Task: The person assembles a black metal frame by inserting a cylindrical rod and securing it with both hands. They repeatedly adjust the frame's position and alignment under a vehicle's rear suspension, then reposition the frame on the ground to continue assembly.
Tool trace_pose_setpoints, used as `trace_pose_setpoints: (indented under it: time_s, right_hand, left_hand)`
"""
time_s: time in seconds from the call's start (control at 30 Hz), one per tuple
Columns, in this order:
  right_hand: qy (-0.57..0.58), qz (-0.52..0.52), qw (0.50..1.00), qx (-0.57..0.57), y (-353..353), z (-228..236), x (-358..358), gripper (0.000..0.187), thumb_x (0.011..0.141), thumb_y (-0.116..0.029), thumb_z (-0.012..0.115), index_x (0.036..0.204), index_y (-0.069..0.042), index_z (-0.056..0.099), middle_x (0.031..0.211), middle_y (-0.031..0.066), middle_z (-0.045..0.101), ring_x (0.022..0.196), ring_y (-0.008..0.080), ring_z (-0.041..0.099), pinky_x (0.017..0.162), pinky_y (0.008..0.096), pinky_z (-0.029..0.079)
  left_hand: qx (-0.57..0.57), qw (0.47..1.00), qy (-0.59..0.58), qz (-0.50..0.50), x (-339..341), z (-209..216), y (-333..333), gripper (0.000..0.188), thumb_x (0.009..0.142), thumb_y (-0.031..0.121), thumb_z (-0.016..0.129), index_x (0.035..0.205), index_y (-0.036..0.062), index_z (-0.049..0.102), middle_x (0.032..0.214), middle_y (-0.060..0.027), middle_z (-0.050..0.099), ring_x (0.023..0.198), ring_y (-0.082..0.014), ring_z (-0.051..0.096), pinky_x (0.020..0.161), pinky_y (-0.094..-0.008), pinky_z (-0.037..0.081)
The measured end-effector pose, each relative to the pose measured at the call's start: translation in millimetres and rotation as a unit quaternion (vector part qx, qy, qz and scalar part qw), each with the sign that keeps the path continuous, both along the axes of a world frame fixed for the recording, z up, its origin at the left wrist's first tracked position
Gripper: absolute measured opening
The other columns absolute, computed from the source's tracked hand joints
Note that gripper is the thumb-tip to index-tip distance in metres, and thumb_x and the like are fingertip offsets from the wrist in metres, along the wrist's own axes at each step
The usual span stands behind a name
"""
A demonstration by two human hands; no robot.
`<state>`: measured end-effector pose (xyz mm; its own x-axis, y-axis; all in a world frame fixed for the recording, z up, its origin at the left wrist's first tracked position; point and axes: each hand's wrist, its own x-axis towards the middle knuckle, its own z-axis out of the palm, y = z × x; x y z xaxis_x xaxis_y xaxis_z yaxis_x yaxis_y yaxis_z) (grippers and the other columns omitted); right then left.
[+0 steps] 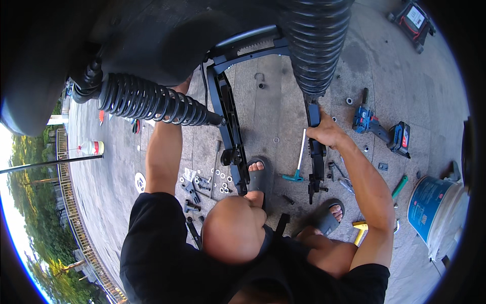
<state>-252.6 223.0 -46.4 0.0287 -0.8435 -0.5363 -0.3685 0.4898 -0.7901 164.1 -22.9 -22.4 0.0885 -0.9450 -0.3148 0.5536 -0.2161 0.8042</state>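
A black U-shaped metal frame (234, 126) hangs in front of me, its two arms pointing toward my feet. My right hand (324, 130) is closed around its right arm, just below a black coil-spring shock absorber (319, 45). Another coil-spring shock absorber (157, 101) meets the left arm at its lower end. Behind that spring, my left hand (185, 87) reaches up beside a large dark curved body (152, 45); its fingers are hidden. Next to the right arm, a teal-handled T-wrench (293, 177) slants with its shaft upward.
Washers and bolts (223, 180) are scattered by my left knee. To the right lie a blue cordless driver (369, 121), a green-handled tool (400, 186) and a yellow hammer (360, 229). A blue-and-white bucket (428, 205) stands farther right; a white-red pail (92, 148) is at left.
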Motion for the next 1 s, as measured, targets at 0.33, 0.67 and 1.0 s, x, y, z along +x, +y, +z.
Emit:
trace_pose_setpoints:
  time_s: [0.33,0.67,1.0]
  right_hand:
    - [-0.057,-0.021,0.998,-0.001,3,7,2,0.094,0.066,-0.016,0.068,0.147,0.001,0.024,0.116,0.0225,0.058,0.105,0.0306,0.059,0.091,0.035,0.047]
    - [-0.052,-0.012,0.998,-0.014,1,-17,1,0.092,0.066,-0.017,0.068,0.146,0.002,0.027,0.113,0.0207,0.059,0.103,0.0292,0.06,0.089,0.0352,0.047]
    - [-0.014,0.019,1.0,0.004,0,3,-2,0.088,0.067,-0.019,0.066,0.144,0.002,0.029,0.119,0.0245,0.058,0.11,0.0335,0.058,0.093,0.0376,0.046]
  left_hand:
    - [-0.002,1.0,0.017,0.004,-44,-2,-30,0.027,0.09,0.023,0.059,0.106,0.0005,0.062,0.101,-0.0105,0.065,0.095,-0.0225,0.061,0.088,-0.0382,0.047]
    - [0.009,0.999,0.027,0.021,-53,-4,-31,0.031,0.086,0.023,0.067,0.107,0.0006,0.063,0.103,-0.0108,0.064,0.098,-0.0247,0.059,0.092,-0.0414,0.046]
    - [-0.008,0.998,-0.058,0.03,-39,-20,46,0.043,0.092,0.034,0.059,0.122,0.0043,0.054,0.118,-0.0136,0.057,0.104,-0.0242,0.055,0.096,-0.0433,0.043]
